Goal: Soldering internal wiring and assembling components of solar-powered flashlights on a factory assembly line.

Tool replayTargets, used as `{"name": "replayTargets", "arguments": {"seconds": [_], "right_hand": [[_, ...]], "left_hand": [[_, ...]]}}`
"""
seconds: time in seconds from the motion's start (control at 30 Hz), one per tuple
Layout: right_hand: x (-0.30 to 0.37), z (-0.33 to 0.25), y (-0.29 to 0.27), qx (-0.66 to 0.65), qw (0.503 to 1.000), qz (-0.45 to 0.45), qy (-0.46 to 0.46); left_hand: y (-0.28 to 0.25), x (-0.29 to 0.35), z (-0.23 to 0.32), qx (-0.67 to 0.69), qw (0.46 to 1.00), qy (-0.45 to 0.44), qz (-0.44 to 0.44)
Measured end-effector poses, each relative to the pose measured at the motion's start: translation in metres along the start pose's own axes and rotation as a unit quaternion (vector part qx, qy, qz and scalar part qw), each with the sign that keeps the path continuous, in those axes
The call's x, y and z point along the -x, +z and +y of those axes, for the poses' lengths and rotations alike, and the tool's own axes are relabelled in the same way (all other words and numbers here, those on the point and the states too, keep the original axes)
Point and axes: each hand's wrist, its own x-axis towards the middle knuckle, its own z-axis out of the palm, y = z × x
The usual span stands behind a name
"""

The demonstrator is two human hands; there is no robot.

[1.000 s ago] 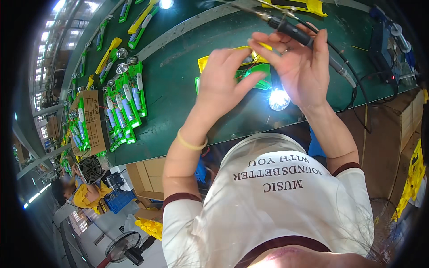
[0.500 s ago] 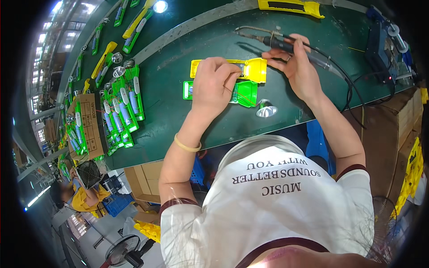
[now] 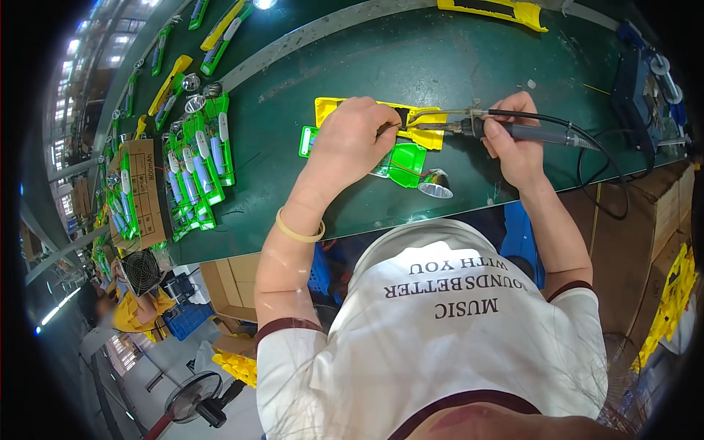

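Note:
In my right hand (image 3: pixel 518 147) is a soldering iron (image 3: pixel 529 133) with a thin metal tube along its top. Its tip points left, over the right end of a yellow flashlight casing half (image 3: pixel 431 140). My left hand (image 3: pixel 352 139) rests across that casing, thumb and fingertips pinched together at its dark inner part; what they grip is too small to make out. Just nearer me lies a green casing half (image 3: pixel 406 166), partly covered by my left hand. A shiny reflector cup (image 3: pixel 436 185) sits at its right end, with a thin wire beside it.
Several green flashlight bodies with blue cells (image 3: pixel 194 172) are piled left, next to a cardboard piece (image 3: pixel 147 194). Another yellow casing (image 3: pixel 499 11) lies at the far edge. A dark blue stand (image 3: pixel 634 84) is at right, and the iron's black cable (image 3: pixel 598 150) loops nearby.
My right hand has brought the soldering iron down and turned it, so its tip is now over the yellow casing. My left hand stays pinched there. The reflector now sits against the green casing.

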Motion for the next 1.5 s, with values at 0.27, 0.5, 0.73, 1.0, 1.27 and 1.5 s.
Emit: {"name": "replayTargets", "arguments": {"seconds": [0.27,0.5,0.73,1.0,1.27,1.5], "right_hand": [[-0.005,0.007,0.003,0.078,0.996,-0.030,-0.003],[0.002,0.001,-0.002,-0.054,0.998,0.031,-0.016],[-0.012,-0.010,0.027,-0.103,0.994,0.039,0.013],[-0.016,0.001,0.034,-0.112,0.993,-0.011,0.023],[-0.012,-0.001,0.030,-0.096,0.995,-0.001,0.027],[-0.012,0.000,0.033,-0.002,0.998,0.036,-0.047]], "left_hand": [[0.001,-0.003,0.002,-0.005,1.000,-0.006,-0.005],[0.003,-0.003,0.000,-0.012,1.000,-0.008,-0.009],[0.006,-0.001,-0.002,-0.022,1.000,0.009,0.010],[0.006,0.000,0.002,-0.041,0.999,-0.007,0.013],[-0.022,0.026,0.020,0.226,0.956,-0.141,0.120],[-0.022,0.037,0.003,0.664,0.695,-0.195,0.194]]}}
